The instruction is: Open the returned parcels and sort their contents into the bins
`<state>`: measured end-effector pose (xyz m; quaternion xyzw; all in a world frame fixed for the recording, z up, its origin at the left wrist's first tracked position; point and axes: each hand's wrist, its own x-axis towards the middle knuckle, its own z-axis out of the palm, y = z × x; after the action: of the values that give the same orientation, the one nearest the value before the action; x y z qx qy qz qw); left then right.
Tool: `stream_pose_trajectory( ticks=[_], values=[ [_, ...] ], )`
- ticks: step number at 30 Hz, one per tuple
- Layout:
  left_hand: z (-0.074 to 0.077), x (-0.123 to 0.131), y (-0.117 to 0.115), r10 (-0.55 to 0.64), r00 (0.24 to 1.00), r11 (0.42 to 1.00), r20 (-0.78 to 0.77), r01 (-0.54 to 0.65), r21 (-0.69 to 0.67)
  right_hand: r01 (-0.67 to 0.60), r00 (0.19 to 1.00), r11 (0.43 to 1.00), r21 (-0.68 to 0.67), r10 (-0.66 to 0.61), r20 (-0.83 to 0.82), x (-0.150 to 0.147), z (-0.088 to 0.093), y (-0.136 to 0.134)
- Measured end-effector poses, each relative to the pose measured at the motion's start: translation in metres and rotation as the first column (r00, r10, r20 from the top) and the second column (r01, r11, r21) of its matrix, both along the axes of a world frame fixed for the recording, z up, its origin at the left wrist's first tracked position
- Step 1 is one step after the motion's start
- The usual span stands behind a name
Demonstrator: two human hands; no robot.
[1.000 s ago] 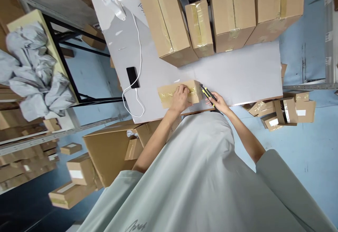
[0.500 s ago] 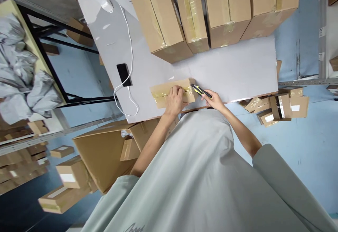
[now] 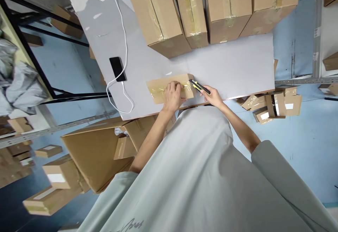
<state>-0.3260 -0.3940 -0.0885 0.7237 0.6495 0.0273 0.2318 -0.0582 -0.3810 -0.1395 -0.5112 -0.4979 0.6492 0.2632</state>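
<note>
A small cardboard box [image 3: 155,92] with clear yellowish tape along its top lies near the table's front edge. My left hand [image 3: 173,96] is on it, with bent fingers pressing on the top and gripping it. In my right hand [image 3: 211,95] is a black and yellow box cutter [image 3: 200,87], the fingers closed around its handle. The cutter points left, and its tip is at the taped right end of the box. Whether the blade is in the tape or just touching it, I cannot tell.
Several large taped cartons [image 3: 229,10] stand along the back of the table [image 3: 237,62]. A black phone [image 3: 118,68] with a white cable lies at left. Below the table's left side is a big open carton [image 3: 92,154]. Smaller boxes [image 3: 274,105] are piled on the floor at right.
The whole scene has shifted slightly left and up as my head moved. Both hands, the box cutter and the small box keep nearly the same places relative to each other.
</note>
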Motion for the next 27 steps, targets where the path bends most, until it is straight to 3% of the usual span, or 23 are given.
stream_pose_trajectory(
  ticks=[5, 10, 16, 20, 24, 27],
  values=[
    [-0.004, -0.003, 0.005, 0.007, 1.000, 1.000, 0.014, -0.007, 0.009, -0.010, 1.000, 1.000, -0.016, 0.011, 0.023, -0.001, 0.002, 0.010],
    [-0.004, -0.003, 0.011, 0.034, 0.998, 0.999, 0.047, -0.033, -0.007, -0.086, 0.996, 0.990, -0.114, 0.082, -0.032, 0.008, 0.012, 0.016],
    [0.002, 0.002, 0.014, 0.041, 0.999, 0.998, 0.033, -0.039, -0.039, -0.179, 0.984, 0.969, -0.168, 0.178, -0.023, 0.025, 0.026, -0.008],
    [0.006, 0.006, 0.008, 0.040, 0.999, 0.999, 0.023, -0.040, -0.021, -0.239, 0.968, 0.957, -0.165, 0.248, 0.036, 0.053, 0.043, -0.018],
    [0.008, 0.017, 0.001, 0.086, 0.996, 0.996, -0.009, -0.086, -0.011, -0.114, 0.990, 0.988, -0.105, 0.122, 0.075, 0.080, 0.059, -0.010],
    [0.008, 0.029, 0.010, 0.191, 0.982, 0.981, 0.004, -0.191, 0.014, 0.013, 0.998, 0.996, -0.088, -0.007, 0.069, 0.081, 0.060, -0.003]
  ],
)
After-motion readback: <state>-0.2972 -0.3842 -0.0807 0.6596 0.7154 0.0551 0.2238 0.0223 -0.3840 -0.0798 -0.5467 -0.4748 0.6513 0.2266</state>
